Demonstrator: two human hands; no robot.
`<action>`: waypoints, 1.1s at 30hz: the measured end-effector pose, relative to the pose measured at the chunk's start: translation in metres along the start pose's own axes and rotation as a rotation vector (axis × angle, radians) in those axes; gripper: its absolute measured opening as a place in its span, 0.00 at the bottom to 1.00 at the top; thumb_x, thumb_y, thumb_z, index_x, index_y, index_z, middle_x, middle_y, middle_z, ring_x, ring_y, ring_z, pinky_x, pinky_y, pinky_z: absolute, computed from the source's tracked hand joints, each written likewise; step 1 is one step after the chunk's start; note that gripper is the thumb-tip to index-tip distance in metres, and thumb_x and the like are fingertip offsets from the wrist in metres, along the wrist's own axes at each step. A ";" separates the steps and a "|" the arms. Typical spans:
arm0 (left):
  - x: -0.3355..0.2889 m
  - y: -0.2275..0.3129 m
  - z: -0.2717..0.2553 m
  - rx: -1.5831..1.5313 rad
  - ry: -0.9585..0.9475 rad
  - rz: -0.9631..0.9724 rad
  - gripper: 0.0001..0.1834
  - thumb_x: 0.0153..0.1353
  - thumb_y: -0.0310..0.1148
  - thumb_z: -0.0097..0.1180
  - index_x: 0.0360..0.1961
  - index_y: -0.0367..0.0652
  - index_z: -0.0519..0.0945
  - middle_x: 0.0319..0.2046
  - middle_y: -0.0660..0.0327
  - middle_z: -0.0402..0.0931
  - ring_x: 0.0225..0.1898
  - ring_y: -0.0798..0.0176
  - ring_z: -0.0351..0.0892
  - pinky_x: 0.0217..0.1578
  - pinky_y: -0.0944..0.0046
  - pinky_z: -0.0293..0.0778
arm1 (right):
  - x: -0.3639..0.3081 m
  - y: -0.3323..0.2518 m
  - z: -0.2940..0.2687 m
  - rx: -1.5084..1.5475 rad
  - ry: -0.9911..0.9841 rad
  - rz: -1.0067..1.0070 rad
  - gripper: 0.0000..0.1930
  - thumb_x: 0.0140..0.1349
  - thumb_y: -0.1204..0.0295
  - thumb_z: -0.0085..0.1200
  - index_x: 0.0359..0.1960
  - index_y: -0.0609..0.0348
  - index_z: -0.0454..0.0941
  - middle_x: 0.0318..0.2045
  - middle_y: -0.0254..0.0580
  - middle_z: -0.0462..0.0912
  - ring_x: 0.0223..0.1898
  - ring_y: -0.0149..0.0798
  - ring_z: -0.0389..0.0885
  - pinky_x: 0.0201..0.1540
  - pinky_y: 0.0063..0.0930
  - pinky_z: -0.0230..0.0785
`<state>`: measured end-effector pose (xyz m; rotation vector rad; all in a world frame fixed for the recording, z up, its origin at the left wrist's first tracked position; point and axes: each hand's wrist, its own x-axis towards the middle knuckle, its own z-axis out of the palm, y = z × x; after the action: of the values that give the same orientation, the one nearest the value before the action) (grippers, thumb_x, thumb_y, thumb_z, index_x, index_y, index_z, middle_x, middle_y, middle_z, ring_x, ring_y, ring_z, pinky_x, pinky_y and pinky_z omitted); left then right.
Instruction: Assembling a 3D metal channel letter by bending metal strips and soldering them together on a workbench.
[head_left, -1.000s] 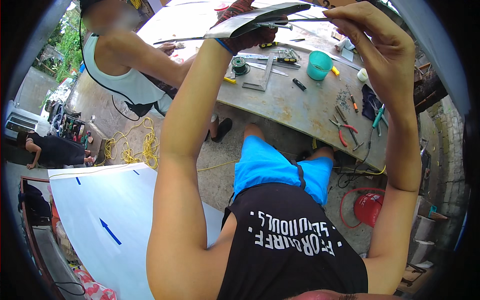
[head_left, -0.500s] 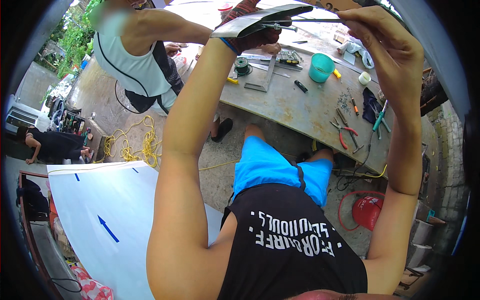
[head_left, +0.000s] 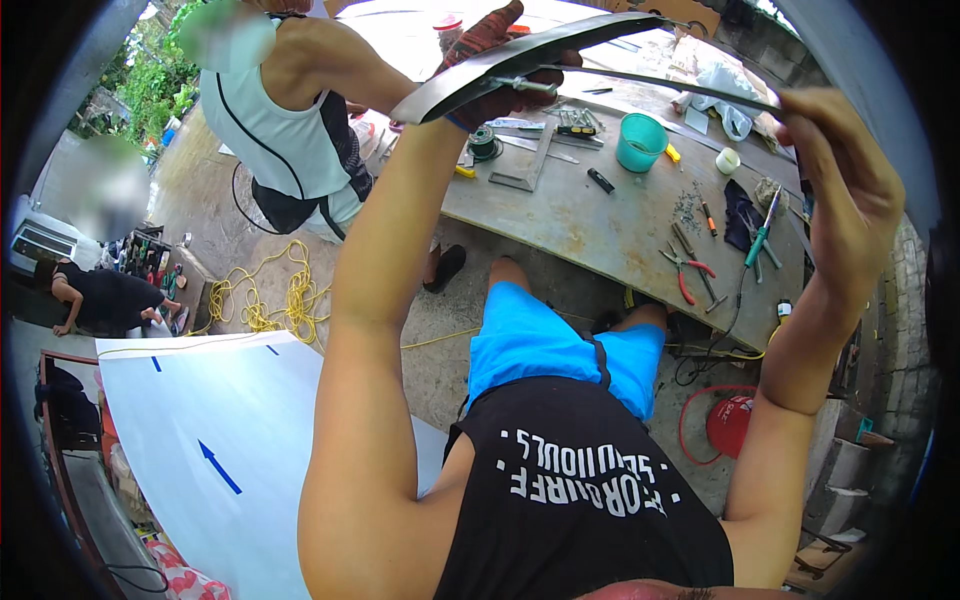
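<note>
High over the table, my left hand (head_left: 487,40), in a red and dark work glove, is closed around a curved silver sheet-metal piece (head_left: 450,90). A small bolt-like metal rod (head_left: 522,84) juts out beside the gloved fingers under the sheet. My right hand (head_left: 845,180) is bare and pinches the end of a long thin dark metal strip (head_left: 680,86). The strip's other end reaches to the sheet near my left fingers; whether it touches the sheet I cannot tell.
On the metal table (head_left: 570,215) lie a teal cup (head_left: 642,142), a metal square (head_left: 525,170), red-handled pliers (head_left: 688,275), a green-handled soldering iron (head_left: 762,235) and a wire spool (head_left: 485,145). A co-worker (head_left: 275,120) stands at the left. Yellow cable (head_left: 265,290) lies on the floor.
My right hand has moved right and slightly down with the strip, showing more of its length. The metal sheet has tilted and now reaches farther right. A co-worker's hand has left the table.
</note>
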<state>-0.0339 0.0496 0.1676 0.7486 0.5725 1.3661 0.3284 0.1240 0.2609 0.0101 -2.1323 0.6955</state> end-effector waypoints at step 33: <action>0.043 -0.043 -0.046 0.060 -0.088 -0.171 0.26 0.73 0.50 0.43 0.50 0.32 0.71 0.32 0.59 0.70 0.25 0.64 0.64 0.29 0.64 0.62 | -0.208 0.335 -0.085 -0.833 0.503 0.688 0.09 0.64 0.69 0.57 0.41 0.55 0.88 0.37 0.47 0.86 0.38 0.51 0.84 0.43 0.39 0.75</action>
<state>-0.0349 0.0970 0.1079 0.7865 0.5964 1.1566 0.4371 0.3985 -0.0143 -1.2492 -1.7532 0.0907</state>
